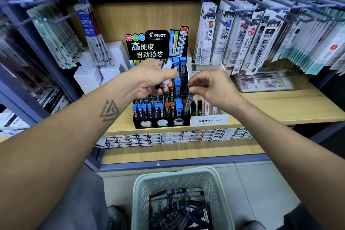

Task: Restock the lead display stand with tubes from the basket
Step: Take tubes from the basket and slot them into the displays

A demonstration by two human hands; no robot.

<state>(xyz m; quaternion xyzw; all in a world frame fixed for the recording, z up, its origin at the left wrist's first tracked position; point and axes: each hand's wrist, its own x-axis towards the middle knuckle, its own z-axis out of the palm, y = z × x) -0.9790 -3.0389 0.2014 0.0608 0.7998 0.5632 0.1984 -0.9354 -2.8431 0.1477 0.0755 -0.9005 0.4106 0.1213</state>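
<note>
While the left hand (155,78) clutches a bundle of tubes (167,73) above the lead display stand (160,97), the right hand (211,85) fingers pinch one dark tube (188,101) by its top at the stand's right edge; light, rigid, slick plastic; more fill the basket (183,200) below the stand

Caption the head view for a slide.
Right hand lowers a lead tube into the display stand; left hand holds more tubes.
</note>
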